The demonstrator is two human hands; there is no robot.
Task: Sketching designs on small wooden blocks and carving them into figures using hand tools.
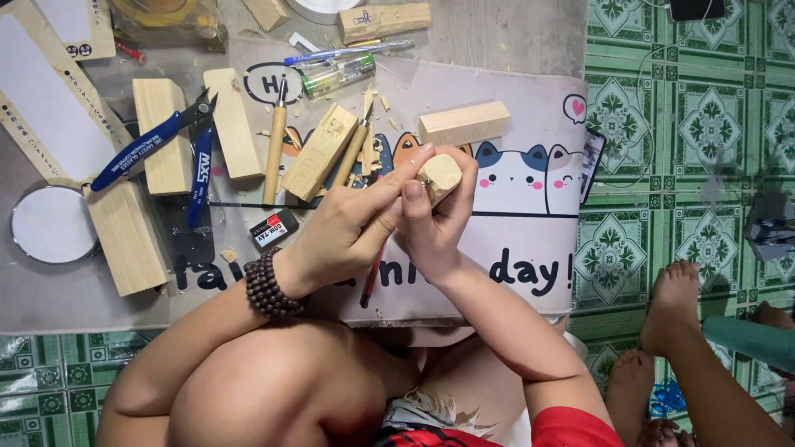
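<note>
Seen from above, a person sits at a low table (pixel 513 41) covered by a cartoon cat mat (pixel 530 248), carving wood. At the far left lie a round mirror (pixel 51 223) and several pale wood blocks (pixel 128 236), with blue-handled cutters (pixel 178 141) lying across them. Moving right, there is a wooden-handled carving tool (pixel 274 149), a small black eraser (pixel 273 228), a partly carved block (pixel 319 153) and loose shavings. In the middle, the left hand (pixel 344 236), with a dark bead bracelet (pixel 267 285) at its wrist, is closed around a thin red-handled tool (pixel 373 277), its thumb stretched forward onto the wood. Just beside it and touching, the right hand (pixel 435 228) is wrapped tightly around a small rounded wood piece (pixel 439 175), held just above the mat near the table's middle, below a rectangular block (pixel 464 122). The blade itself is hidden between the fingers, so its edge and direction cannot be told. The main risk, in my judgement, is a slip: the fingers of both hands crowd round the small piece, and a sudden give in the grain could drive the edge into a thumb or fingertip. The piece is small, so it could also twist in the grip. To the right, on the green patterned floor (pixel 687 124), another person's bare feet (pixel 662 314) rest near the table, close enough to jog it.
</note>
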